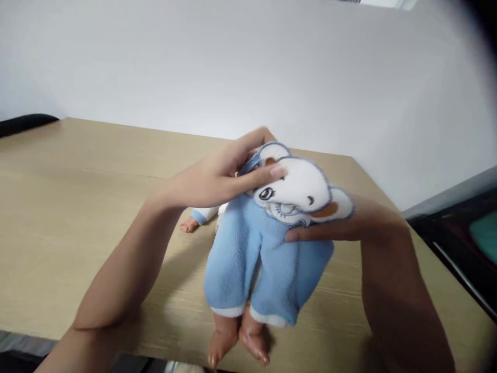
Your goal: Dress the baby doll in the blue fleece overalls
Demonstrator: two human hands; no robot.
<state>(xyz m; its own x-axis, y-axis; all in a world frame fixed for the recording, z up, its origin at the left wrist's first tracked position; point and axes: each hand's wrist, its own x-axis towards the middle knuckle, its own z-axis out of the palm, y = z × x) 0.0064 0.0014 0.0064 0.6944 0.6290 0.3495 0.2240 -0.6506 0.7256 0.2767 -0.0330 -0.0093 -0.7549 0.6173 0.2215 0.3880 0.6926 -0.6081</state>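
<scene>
A baby doll (pixel 254 331) lies on the table with its bare feet toward me. Fleecy blue doll overalls (pixel 236 254) with white cuffs cover its legs. The bib (pixel 298 181) of the overalls is a white animal face with round ears and stitched eyes. My left hand (pixel 229 173) grips the bib's upper left side, thumb pressed on the white face. Beneath the bib's lower right edge, my right hand (pixel 341 228) holds the blue cloth, its thumb showing and the other fingers hidden. One doll hand (pixel 189 224) in a blue-cuffed white sleeve sticks out at left. The doll's head is hidden.
The light wood table (pixel 77 207) reaches back to a pale grey wall (pixel 194 67). At the right edge stands a dark object (pixel 458 248) with a teal patch. Another black object (pixel 29 123) shows beyond the table's far left corner.
</scene>
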